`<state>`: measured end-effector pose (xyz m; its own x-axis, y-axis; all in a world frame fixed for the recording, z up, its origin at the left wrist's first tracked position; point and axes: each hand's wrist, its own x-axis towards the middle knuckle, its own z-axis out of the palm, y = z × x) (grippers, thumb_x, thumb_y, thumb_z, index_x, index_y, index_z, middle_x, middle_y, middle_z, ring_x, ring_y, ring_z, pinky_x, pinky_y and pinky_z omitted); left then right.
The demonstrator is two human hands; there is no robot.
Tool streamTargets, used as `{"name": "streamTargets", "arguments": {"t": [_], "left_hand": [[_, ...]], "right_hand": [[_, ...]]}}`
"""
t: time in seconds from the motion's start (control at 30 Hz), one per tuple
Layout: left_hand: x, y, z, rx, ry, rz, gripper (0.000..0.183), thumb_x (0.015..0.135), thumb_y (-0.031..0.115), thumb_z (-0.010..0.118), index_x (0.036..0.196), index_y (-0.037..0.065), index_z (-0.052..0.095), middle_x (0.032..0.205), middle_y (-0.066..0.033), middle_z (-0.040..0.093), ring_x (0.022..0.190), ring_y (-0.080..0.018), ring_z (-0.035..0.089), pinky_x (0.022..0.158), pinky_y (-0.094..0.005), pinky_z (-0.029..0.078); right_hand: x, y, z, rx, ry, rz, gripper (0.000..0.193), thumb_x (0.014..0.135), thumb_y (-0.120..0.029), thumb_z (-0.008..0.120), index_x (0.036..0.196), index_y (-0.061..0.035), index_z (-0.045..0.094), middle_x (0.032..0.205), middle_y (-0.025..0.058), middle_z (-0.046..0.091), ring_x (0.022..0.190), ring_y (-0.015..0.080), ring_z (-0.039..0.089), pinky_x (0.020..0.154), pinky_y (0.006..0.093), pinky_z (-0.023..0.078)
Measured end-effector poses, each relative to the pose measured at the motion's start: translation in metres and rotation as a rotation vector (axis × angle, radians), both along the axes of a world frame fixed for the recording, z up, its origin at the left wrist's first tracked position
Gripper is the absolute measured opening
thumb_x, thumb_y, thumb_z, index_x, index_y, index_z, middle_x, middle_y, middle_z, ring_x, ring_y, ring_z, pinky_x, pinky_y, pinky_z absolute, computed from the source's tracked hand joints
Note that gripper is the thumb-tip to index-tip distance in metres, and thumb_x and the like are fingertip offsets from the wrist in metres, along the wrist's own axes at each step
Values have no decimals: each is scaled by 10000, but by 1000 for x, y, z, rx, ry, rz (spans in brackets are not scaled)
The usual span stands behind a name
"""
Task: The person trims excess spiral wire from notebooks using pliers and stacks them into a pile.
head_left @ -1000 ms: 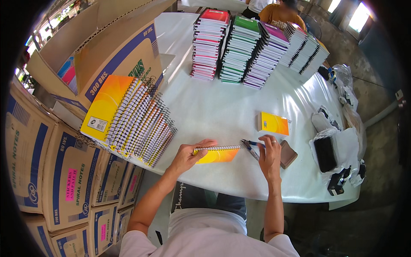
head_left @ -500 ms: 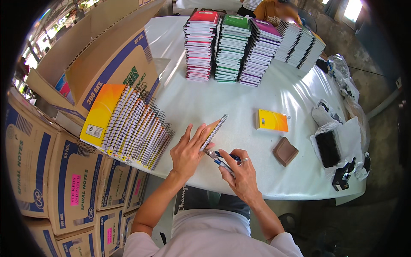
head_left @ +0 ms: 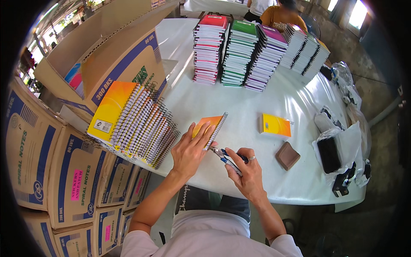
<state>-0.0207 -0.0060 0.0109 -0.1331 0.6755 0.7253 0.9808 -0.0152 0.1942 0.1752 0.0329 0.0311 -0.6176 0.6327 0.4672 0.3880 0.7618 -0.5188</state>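
Observation:
My left hand (head_left: 188, 150) holds a small spiral notebook (head_left: 208, 119) with an orange cover, fingers across the cover and thumb by the wire binding. My right hand (head_left: 249, 175) grips blue-handled pliers (head_left: 225, 157). Their jaws are at the near end of the notebook's coil; whether they touch the wire is too small to tell. Left of my hands lies a leaning row of yellow-orange spiral notebooks (head_left: 109, 113), coils outward. A single yellow notebook (head_left: 276, 125) rests on the table to the right, with a brown block-like object (head_left: 287, 156) just nearer to me.
Tall stacks of red (head_left: 209, 51), green (head_left: 240, 53) and purple notebooks (head_left: 267, 55) stand at the back, beside more spiral-bound stacks (head_left: 306, 53). Cartons (head_left: 124, 64) crowd the left. Plastic wrapping with black coils (head_left: 329, 152) lies at the right edge. Another person (head_left: 284, 17) sits beyond.
The whole view has shifted slightly. The held notebook's orange cover shows more, tilted flatter under my left hand. The pliers have drawn slightly right with my right hand, still near the coil's end.

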Motion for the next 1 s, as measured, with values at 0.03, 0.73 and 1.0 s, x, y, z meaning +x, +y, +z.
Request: {"name": "streamTargets", "arguments": {"t": [0.03,0.73,1.0], "left_hand": [[0,1,2,2,0,-1,563,727,189,793,1270,164,646,1283,10,639,1062,-312,665,694,-325,581],[-87,-102,176,56,19,163,605,723,286,736,1292,115,625,1295,-37,634,1192,-347,584,1022,-401,458],[-102,-99,164,195,-520,-788,568,764,385,723,1187,9,673,1279,-173,626,1332,-345,470,1135,-485,303]], "right_hand": [[-1,0,1,-9,25,-10,433,821,-220,739,1234,-125,651,1054,133,527,846,258,587,713,372,507],[33,89,-65,366,-308,-109,385,847,-161,713,1220,-94,644,1122,142,559,880,283,585,773,366,482],[-99,22,73,-995,766,644,536,793,-72,773,1293,-45,583,1420,124,474,988,190,630,825,309,527]]}}
